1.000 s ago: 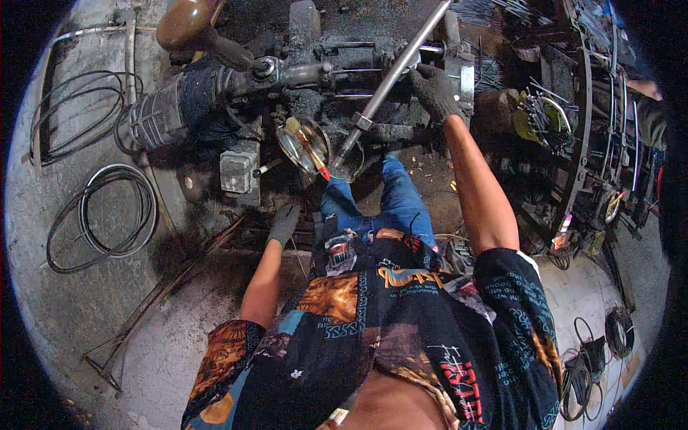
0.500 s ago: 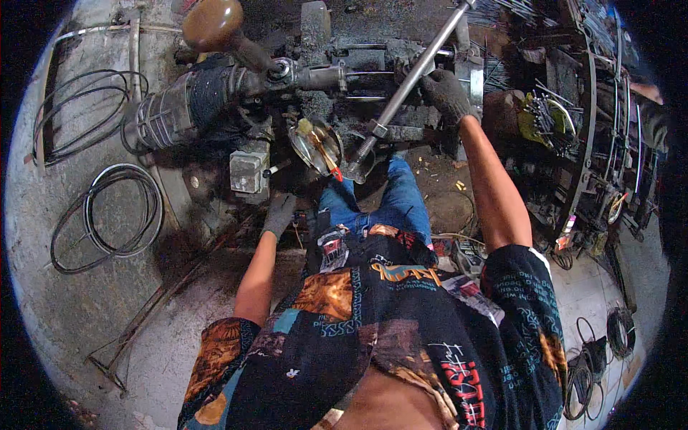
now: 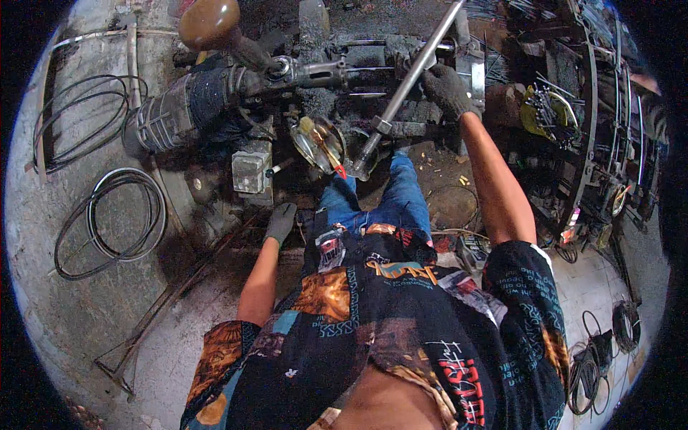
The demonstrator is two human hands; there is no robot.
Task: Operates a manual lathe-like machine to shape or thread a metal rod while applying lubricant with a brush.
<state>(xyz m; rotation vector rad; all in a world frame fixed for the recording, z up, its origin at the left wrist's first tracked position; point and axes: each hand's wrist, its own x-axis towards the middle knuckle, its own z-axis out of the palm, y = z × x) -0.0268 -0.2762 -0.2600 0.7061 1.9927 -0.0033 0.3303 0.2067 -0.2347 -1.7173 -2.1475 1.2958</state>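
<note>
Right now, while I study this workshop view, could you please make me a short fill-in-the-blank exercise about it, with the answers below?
1. The left hand and the right hand both wear ____.
2. The ____ hand is the nearer one to the long metal bar.
3. The large rounded knob at the upper left is coloured ____.
4. The person's jeans are ____.

Missing words: gloves; right; brown; blue.

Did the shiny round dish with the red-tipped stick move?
No, not that I can see: the shiny round dish stays just right of the grey box. Both shifted together in the picture.
</note>
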